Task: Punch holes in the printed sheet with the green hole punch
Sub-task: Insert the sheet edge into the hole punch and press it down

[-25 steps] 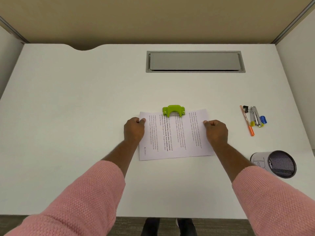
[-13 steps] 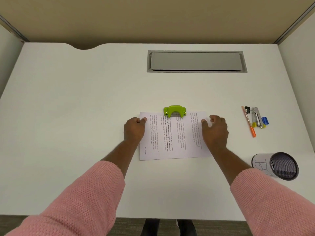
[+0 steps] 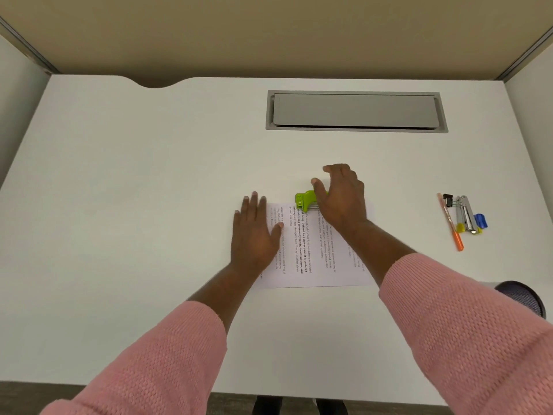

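On the white desk [image 3: 149,205] the printed sheet [image 3: 311,259] lies with its far edge in the green hole punch [image 3: 303,200], the left hand [image 3: 254,235] flat, fingers spread, on its left side, the right hand [image 3: 341,199] open, arched over the punch.

Printed sheet [image 3: 311,250] flat on desk (text sideways); green hole punch [image 3: 304,200] straddling far edge.

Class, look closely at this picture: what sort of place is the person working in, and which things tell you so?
Probably an office cubicle desk. Clues: partition panels enclosing a white desk, a grey cable hatch set into it, and stationery, including a stapler and a pen.
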